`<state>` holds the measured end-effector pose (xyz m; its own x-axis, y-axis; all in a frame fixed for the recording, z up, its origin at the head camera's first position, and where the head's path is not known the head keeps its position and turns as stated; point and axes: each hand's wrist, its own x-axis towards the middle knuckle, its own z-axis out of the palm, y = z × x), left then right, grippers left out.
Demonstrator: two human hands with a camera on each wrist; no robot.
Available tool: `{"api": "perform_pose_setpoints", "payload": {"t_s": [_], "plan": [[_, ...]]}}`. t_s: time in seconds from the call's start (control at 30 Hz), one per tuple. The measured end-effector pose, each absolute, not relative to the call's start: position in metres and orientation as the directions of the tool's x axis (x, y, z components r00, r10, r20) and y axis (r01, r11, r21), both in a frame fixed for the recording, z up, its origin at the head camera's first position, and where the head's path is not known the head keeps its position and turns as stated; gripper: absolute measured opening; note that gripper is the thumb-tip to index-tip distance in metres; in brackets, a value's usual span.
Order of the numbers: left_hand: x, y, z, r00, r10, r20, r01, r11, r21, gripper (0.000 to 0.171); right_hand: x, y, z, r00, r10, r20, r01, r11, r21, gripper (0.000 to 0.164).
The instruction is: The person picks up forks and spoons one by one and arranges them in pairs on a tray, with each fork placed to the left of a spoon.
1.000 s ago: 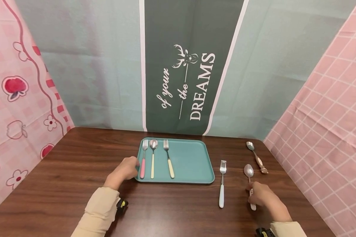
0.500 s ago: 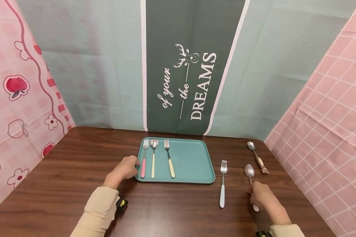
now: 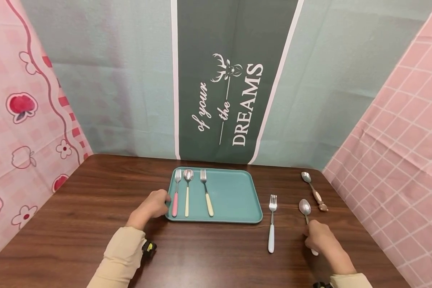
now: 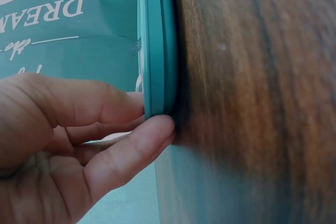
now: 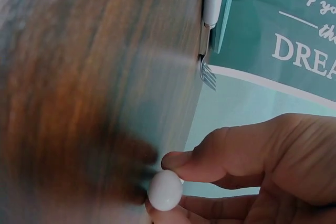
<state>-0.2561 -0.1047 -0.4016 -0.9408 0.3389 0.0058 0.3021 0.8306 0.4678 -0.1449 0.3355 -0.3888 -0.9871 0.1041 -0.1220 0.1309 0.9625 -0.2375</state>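
My left hand pinches the near left rim of the teal tray between thumb and fingers. On the tray lie a pink-handled fork, a spoon with a cream handle and a fork with a pale yellow handle. At the right, my right hand grips a white-handled spoon. The rounded handle end shows between thumb and fingers in the right wrist view; the hand hides the handle's middle in the head view. A white-handled fork lies between tray and right hand.
Beyond the right hand, a spoon with a brown figured handle lies near the table's right side. The dark wooden table backs onto a green printed cloth. Pink cloths hang at both sides.
The right hand has closed on the spoon's handle, whose near end has swung slightly to the right. The left hand keeps its place at the tray. The head view has shifted slightly.
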Motion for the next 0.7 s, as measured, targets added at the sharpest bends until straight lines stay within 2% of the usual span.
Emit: {"api": "perform_pose_setpoints", "payload": {"t_s": [0.17,0.27,0.5,0.7], "plan": [[-0.256,-0.104,-0.402,-0.945,0.327,-0.008,0.282,0.829,0.483,0.026,-0.145,0.336,-0.384,-0.985,0.104,-0.14,0.137,0.958,-0.252,0.013],[-0.256,-0.105,-0.402,-0.945,0.328,-0.005,0.284,0.825,0.489,0.026,-0.145,0.337,-0.38,-0.987,0.087,-0.138,0.122,0.957,-0.263,0.022],[-0.257,-0.105,-0.402,-0.946,0.323,0.001,0.282,0.823,0.492,0.025,-0.147,0.338,-0.366,-0.992,0.064,-0.105,0.09,0.96,-0.266,0.008],[-0.256,-0.105,-0.403,-0.946,0.325,0.001,0.285,0.826,0.487,0.025,-0.149,0.337,-0.364,-0.991,0.059,-0.12,0.091,0.955,-0.282,0.017]]}}
